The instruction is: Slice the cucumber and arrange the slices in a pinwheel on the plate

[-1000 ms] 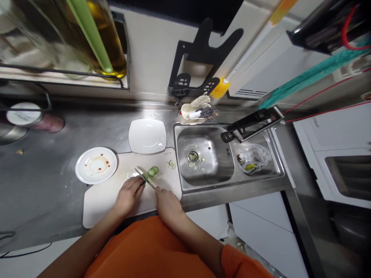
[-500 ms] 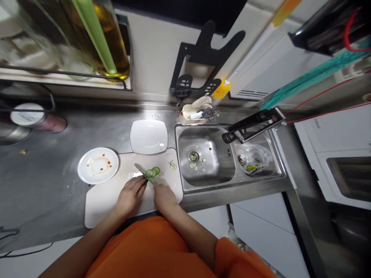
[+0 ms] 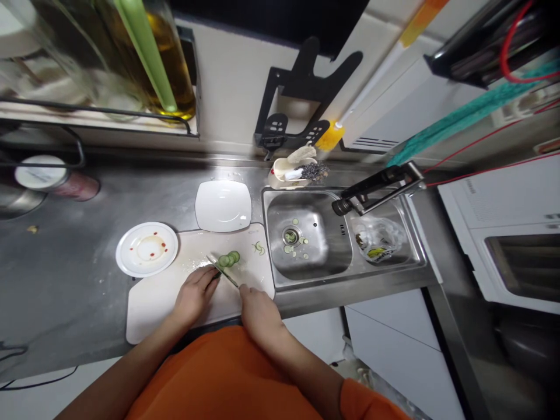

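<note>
On the white cutting board (image 3: 153, 309), my right hand (image 3: 258, 309) grips a knife (image 3: 227, 276) by its handle. The blade points up and left, ending near the fingers of my left hand (image 3: 195, 294). Those fingers are curled down on a piece of cucumber (image 3: 216, 276), mostly hidden under them. Just beyond the blade, several round cucumber slices (image 3: 228, 258) lie overlapping in a short row. Thin green peel strips (image 3: 259, 248) rest near the board's right corner.
A square white plate (image 3: 223, 204) sits behind the board, touching or overlapping its back edge. To the left is a round plate (image 3: 131, 265) with red spots. The sink (image 3: 321, 251) at right holds scattered slices, and a plastic bag (image 3: 380, 236) lies beyond.
My right hand has drawn back to the right and toward my body, pulling the knife with it. My left hand has stayed on the cucumber, and the view has shifted slightly.
</note>
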Tool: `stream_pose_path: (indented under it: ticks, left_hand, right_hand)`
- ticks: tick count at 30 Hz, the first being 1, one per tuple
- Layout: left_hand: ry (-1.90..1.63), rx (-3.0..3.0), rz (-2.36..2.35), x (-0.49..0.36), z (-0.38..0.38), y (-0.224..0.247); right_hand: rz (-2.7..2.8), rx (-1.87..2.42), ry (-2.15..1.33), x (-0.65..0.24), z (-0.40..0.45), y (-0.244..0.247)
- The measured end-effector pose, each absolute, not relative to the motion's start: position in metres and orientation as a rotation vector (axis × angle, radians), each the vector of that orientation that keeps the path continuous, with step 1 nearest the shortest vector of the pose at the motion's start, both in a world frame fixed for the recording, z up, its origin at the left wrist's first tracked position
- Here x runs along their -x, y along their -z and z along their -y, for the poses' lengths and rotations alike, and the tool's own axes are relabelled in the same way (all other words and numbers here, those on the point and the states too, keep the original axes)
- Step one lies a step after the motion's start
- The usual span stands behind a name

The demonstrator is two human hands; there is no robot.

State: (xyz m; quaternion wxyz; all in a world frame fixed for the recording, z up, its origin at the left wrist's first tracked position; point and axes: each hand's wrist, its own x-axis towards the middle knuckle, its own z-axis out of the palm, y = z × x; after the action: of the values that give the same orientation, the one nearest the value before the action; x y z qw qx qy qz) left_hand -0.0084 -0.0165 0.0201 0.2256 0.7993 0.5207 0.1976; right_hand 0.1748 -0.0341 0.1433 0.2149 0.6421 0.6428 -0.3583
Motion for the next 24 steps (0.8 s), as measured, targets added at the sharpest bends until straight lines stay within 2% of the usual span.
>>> stream_pose_path:
  ticks: [24]
  left_hand:
    - [-0.531,-2.222,-1.441,0.0067,0.0158,-0.0225]
  right_hand:
    - [-1.752,-1.761,1.042,-0.1745,0.0333,-0.1444]
